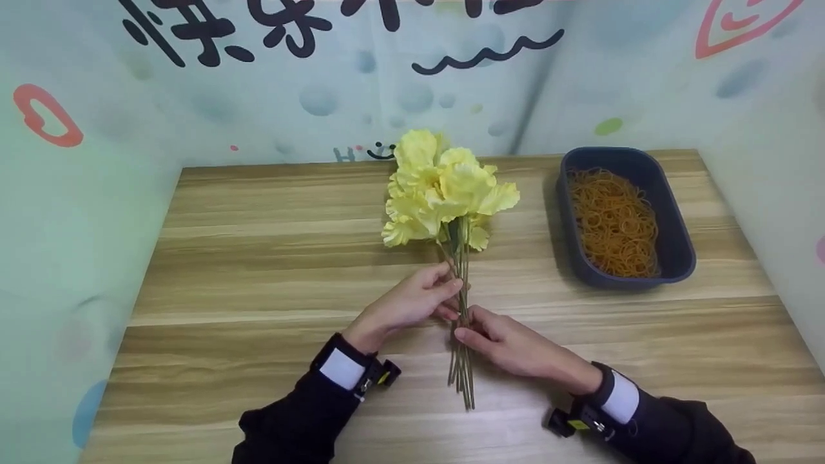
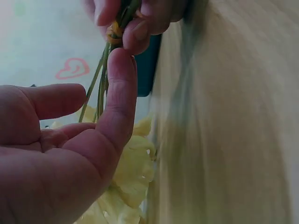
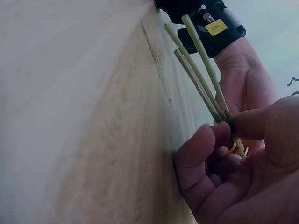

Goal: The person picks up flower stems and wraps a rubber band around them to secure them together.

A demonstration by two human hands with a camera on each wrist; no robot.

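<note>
A bunch of yellow artificial flowers (image 1: pixel 445 187) lies with its blooms toward the back wall and its thin green stems (image 1: pixel 463 377) pointing toward me. My left hand (image 1: pixel 412 298) holds the stems below the blooms, thumb on one side and fingers on the other. Lower down, my right hand (image 1: pixel 525 348) pinches the stems between thumb and fingers. An orange rubber band (image 2: pixel 114 35) is wound around the stems by the right fingertips in the left wrist view. The right wrist view shows the band (image 3: pixel 238 147) partly hidden among the right fingers, with cut stem ends sticking out.
A dark blue plastic bin (image 1: pixel 678 241) stands at the right rear, holding a heap of orange rubber bands (image 1: pixel 612 225). The wood-grain table (image 1: pixel 258 258) meets a printed backdrop (image 1: pixel 309 122) at the back and both sides.
</note>
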